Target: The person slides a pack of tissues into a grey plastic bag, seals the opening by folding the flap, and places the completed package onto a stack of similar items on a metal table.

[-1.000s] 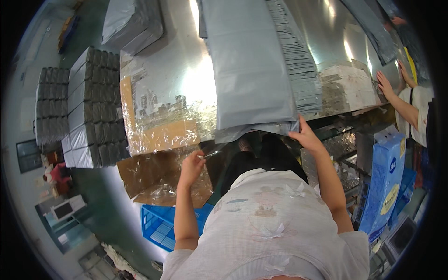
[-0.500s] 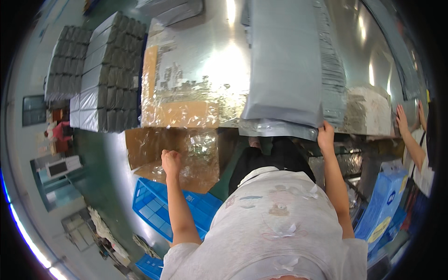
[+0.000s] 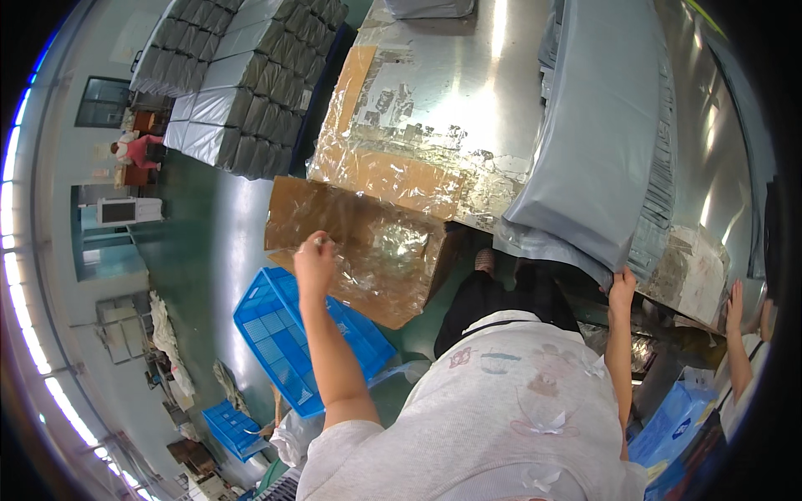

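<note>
A: ok so where are the grey bags [image 3: 593, 142]?

B: Stacked on the metal table [image 3: 468, 108], near ends poking out over its front edge. The right hand [image 3: 621, 288] has the near right corner, thumb and fingers closed on it.

A: and the left hand [image 3: 314, 263]?

B: Out past the table's front edge, over the left part of the carton [image 3: 376, 255], near the blue crate [image 3: 372, 346]. Fingers are curled in, tbh can't tell if anything's in them.
</note>
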Tool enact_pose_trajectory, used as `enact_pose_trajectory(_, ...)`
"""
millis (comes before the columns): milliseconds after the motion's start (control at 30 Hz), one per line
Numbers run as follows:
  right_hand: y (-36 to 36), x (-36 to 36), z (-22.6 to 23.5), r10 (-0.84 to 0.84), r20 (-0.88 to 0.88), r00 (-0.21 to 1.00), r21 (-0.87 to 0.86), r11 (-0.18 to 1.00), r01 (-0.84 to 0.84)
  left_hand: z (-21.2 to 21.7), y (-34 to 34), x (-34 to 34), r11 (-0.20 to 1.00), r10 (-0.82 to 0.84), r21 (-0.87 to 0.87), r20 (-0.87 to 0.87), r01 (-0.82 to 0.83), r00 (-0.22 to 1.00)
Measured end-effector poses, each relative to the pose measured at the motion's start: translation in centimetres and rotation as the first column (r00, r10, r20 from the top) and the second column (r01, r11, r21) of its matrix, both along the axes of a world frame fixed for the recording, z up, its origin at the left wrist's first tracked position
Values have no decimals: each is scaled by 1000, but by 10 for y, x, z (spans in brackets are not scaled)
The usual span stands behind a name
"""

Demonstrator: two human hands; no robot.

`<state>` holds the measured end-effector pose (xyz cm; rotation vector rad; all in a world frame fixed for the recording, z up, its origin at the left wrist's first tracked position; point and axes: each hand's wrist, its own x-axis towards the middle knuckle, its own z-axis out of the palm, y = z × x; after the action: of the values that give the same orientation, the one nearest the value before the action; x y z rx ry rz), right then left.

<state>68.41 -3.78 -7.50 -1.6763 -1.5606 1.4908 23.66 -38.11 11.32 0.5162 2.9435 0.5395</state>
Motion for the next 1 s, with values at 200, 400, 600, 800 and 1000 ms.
enact_pose_trajectory(200,-3,-16,25,-135,-81,988,-207,972,116,61,9,20,-17,-379,973,208,-232,902)
enact_pose_trajectory(400,-5,-21,30,-102,-47,994,-308,948,83,-105,38,92,627,-104,370,912,-686,397)
enact_pose_trajectory(600,-9,-12,-3,-105,-76,992,-95,991,98,-51,62,114,970,-245,129,534,208,810)
enact_pose_trajectory(800,-12,-25,34,-8,56,998,107,994,2,-11,163,77,884,-415,280,97,375,905)
enact_pose_trajectory(1000,-16,-21,31,-13,283,959,346,934,-90,-24,282,127,483,-815,343,-160,806,557)
